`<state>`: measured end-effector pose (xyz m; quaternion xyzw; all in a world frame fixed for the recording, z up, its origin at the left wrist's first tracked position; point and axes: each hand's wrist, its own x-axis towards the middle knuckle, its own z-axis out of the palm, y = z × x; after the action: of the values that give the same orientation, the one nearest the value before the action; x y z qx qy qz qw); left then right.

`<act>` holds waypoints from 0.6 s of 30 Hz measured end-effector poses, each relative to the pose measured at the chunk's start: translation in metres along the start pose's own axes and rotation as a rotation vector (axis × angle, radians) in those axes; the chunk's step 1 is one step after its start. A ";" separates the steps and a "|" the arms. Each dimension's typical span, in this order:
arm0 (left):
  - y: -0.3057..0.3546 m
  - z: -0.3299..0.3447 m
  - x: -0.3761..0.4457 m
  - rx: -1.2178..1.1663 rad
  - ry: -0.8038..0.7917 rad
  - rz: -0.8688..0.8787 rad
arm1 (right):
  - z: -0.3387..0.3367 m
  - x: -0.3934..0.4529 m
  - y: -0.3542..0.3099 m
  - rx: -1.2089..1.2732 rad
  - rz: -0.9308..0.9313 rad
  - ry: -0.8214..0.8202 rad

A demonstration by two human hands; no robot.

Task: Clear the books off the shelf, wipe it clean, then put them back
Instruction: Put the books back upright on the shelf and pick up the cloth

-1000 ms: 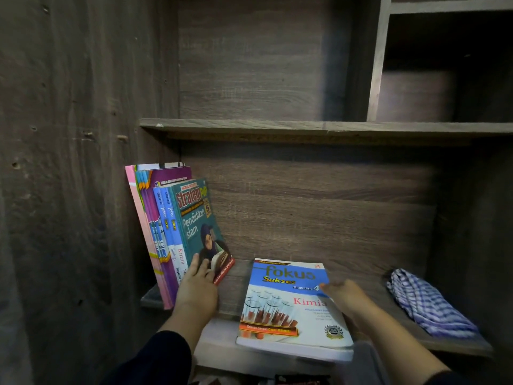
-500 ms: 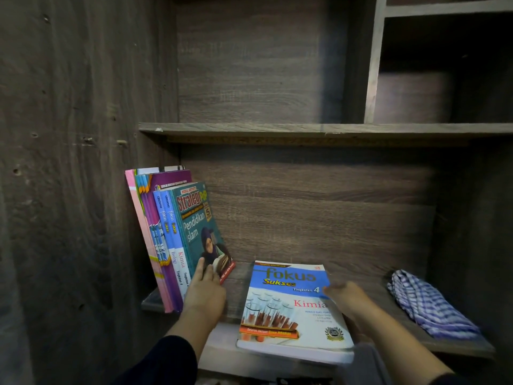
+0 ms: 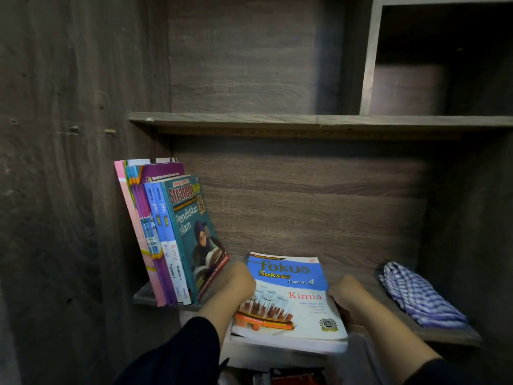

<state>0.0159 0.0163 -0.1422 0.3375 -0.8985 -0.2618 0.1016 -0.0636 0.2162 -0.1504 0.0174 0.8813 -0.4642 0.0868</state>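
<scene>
A thick blue-and-white Kimia book (image 3: pixel 288 298) lies flat on the wooden shelf (image 3: pixel 358 276), its near edge hanging over the front. My left hand (image 3: pixel 236 284) grips its left edge and my right hand (image 3: pixel 344 295) grips its right edge, fingers tucked underneath. Several upright books (image 3: pixel 163 234) lean against the left wall, the outermost a teal Pendidikan Islam book (image 3: pixel 194 232).
A crumpled blue-and-white checked cloth (image 3: pixel 416 295) lies at the right end of the shelf. An upper shelf board (image 3: pixel 305 120) runs above, with a vertical divider (image 3: pixel 369 59) on it. Dark wooden walls close in left and right.
My left hand has left the leaning teal book and moved right to the flat Kimia book's left edge. My right hand stays on its right edge.
</scene>
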 end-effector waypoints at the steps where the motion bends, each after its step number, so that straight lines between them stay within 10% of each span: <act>1: 0.002 0.000 0.002 -0.049 -0.001 -0.021 | 0.001 0.002 0.000 -0.002 -0.004 0.005; 6: -0.002 -0.003 0.008 -0.584 -0.320 -0.115 | -0.001 0.002 0.001 -0.011 -0.009 0.007; 10: -0.006 -0.016 -0.006 -0.434 -0.510 -0.108 | -0.005 0.001 0.003 0.011 -0.007 0.025; 18: -0.010 -0.064 0.000 -0.570 0.001 0.201 | -0.003 -0.007 -0.001 0.154 -0.034 -0.106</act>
<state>0.0439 -0.0159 -0.0940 0.2051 -0.8175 -0.4921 0.2181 -0.0571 0.2182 -0.1464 -0.0159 0.8374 -0.5322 0.1238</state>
